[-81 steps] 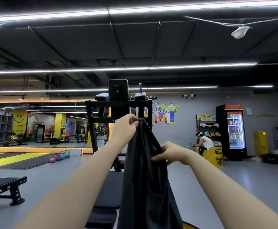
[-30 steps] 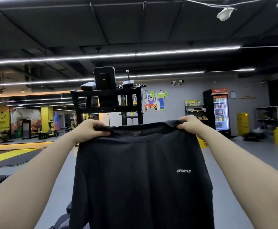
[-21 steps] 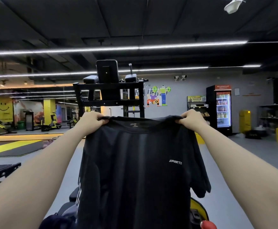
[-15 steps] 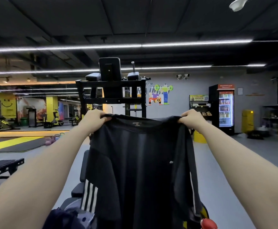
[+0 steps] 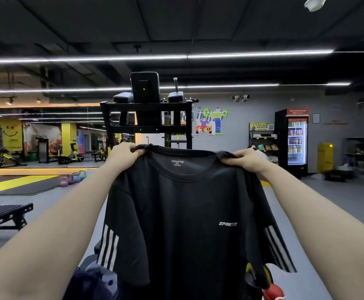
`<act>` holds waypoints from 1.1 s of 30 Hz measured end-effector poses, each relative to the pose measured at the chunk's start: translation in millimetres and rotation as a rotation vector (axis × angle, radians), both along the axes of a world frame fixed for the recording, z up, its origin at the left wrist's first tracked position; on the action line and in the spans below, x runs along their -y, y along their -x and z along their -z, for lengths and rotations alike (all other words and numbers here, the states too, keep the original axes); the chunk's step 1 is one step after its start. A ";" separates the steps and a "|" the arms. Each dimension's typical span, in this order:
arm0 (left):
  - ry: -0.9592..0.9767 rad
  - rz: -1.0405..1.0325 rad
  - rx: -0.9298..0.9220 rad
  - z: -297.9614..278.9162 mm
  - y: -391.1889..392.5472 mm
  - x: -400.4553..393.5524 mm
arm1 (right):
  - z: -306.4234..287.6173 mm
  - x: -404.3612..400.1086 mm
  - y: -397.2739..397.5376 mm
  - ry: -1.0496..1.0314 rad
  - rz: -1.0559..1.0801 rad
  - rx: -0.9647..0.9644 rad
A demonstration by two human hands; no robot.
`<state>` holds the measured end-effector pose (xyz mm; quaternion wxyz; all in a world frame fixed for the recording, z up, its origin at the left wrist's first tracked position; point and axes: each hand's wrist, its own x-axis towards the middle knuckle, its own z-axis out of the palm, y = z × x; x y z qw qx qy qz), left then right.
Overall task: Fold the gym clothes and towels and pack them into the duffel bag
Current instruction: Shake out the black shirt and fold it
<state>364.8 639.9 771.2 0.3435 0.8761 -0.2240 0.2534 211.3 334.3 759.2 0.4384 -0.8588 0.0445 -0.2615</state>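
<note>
Black sports T-shirt [image 5: 183,224] hangs spread in front of the black rack [image 5: 146,118], left hand [image 5: 123,155] and right hand [image 5: 247,160] each grasping a shoulder at the collar.

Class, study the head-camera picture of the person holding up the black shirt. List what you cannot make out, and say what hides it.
- Duffel bag: not identifiable in the head view; the black sports T-shirt covers the space below.
- Shirt hem: cut off by the bottom edge.
- Dark bundle at lower left: partly behind the shirt, too dim to identify.
- Fingertips of left hand and right hand: curled into the shoulder fabric.
- Neck label's lower lines: too small to read.
</note>
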 end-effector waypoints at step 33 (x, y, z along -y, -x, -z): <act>0.369 0.238 -0.529 12.4 9.5 22.4 | 13.4 12.8 -23.2 0.153 0.558 -0.023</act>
